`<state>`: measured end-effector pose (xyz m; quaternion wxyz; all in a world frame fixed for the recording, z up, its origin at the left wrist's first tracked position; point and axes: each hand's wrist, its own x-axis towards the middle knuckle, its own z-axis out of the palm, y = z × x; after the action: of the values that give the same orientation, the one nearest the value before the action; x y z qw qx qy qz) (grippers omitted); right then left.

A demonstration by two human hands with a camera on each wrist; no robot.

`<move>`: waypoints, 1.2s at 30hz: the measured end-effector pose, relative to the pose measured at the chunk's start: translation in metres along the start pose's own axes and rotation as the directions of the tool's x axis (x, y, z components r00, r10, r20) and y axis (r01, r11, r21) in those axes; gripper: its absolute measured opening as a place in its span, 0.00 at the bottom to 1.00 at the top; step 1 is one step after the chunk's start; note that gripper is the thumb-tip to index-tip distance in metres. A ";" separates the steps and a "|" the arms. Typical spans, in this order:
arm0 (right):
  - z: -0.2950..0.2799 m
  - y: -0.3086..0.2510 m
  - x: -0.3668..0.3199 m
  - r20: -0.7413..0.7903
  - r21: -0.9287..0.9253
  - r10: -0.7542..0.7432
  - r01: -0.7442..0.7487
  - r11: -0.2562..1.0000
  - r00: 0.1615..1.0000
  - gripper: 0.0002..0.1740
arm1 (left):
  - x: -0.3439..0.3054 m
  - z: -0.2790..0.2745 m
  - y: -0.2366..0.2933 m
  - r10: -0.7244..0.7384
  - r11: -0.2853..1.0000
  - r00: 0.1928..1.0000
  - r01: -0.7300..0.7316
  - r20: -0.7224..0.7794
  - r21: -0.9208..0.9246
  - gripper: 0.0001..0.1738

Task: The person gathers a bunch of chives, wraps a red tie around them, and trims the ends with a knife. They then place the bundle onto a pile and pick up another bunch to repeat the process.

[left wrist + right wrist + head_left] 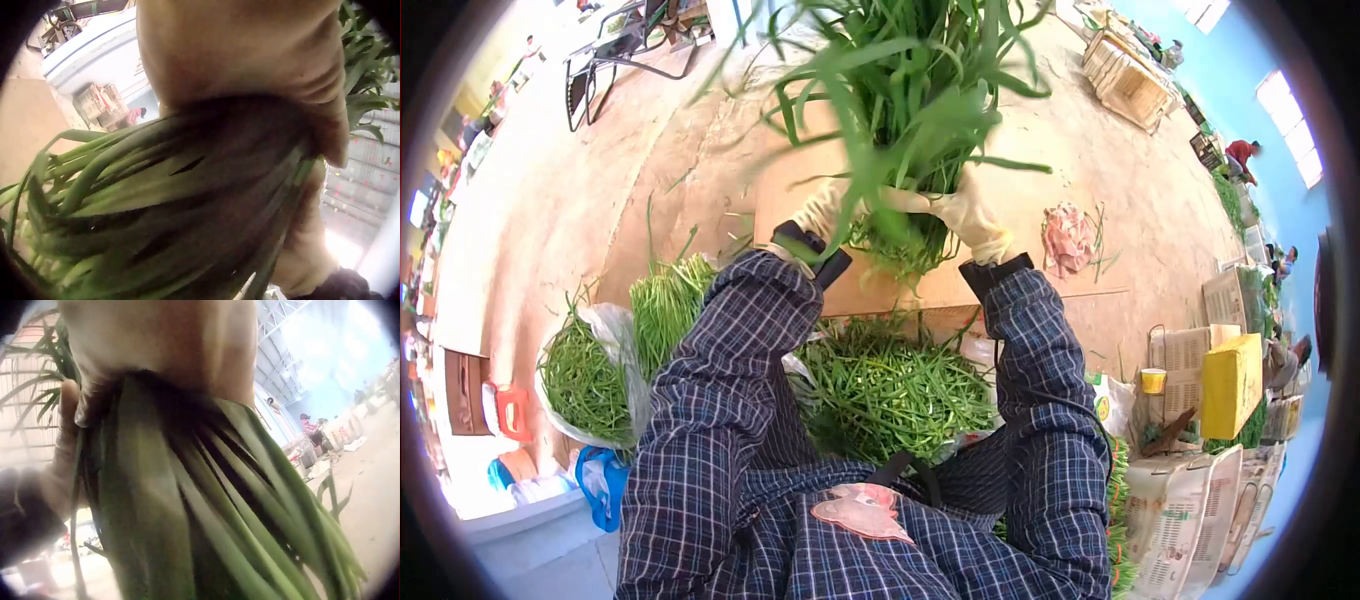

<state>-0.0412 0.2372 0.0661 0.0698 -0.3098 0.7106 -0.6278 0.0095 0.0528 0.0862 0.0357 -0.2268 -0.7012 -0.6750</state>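
A large bunch of garlic chives is raised in front of me, its long flat leaves fanning up and outward. My left hand, in a pale glove, grips the bunch from the left. Opposite it, my gloved right hand grips the right side. In the left wrist view the stalks spread out below the curled fingers. Flat green leaves also run down from under the hand in the right wrist view. Below the hands, a heap of loose chives lies near my lap.
A cardboard sheet lies under the bunch. On the left are a bag of chives and an upright bundle. A crumpled pink bag lies to the right. Crates and a yellow block stand further right.
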 end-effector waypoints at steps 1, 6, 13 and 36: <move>0.000 -0.004 -0.002 0.001 -0.004 -0.005 0.005 1.000 1.000 0.40 | 0.003 0.003 0.005 -0.025 1.000 1.000 0.025 -0.002 0.006 0.26; 0.001 0.007 0.003 -0.019 0.529 0.087 -0.064 0.846 0.996 0.36 | 0.016 0.001 -0.009 -0.106 0.952 0.987 0.135 0.118 -0.275 0.29; 0.011 -0.033 0.031 -0.038 0.151 -0.277 0.280 0.948 0.960 0.31 | 0.024 0.004 0.027 -0.054 0.962 0.993 0.025 -0.101 -0.270 0.22; 0.018 -0.015 -0.051 -0.004 -0.654 0.403 -0.308 0.691 0.915 0.29 | -0.007 -0.074 -0.162 -0.813 0.572 0.495 0.581 -0.306 -0.579 0.31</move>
<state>0.0136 0.2491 0.0613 0.1295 -0.2140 0.9213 -0.2977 -0.0621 -0.0186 -0.0605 -0.0977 0.2845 -0.5346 -0.7898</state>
